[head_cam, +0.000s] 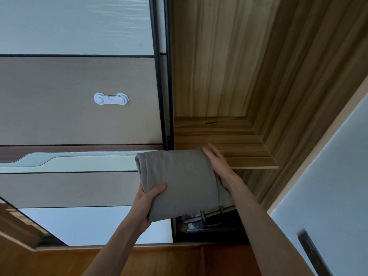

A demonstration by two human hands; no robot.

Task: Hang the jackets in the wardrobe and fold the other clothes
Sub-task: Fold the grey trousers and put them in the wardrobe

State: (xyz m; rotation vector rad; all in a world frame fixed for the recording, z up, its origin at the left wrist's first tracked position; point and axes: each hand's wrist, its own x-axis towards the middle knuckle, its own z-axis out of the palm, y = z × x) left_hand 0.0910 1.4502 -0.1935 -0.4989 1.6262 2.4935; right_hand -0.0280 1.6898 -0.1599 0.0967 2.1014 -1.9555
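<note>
A folded grey garment is held in the air in front of the open wardrobe. My left hand grips its near left corner, thumb on top and fingers hidden underneath. My right hand lies flat along its right edge with straight fingers. The garment's far edge reaches the front of a wooden shelf inside the wardrobe. No jacket is in view.
The sliding wardrobe door with a white child lock covers the left half. Below the shelf, a dark storage box sits in the lower compartment. A white wall and a dark strip stand at right. Wooden floor lies below.
</note>
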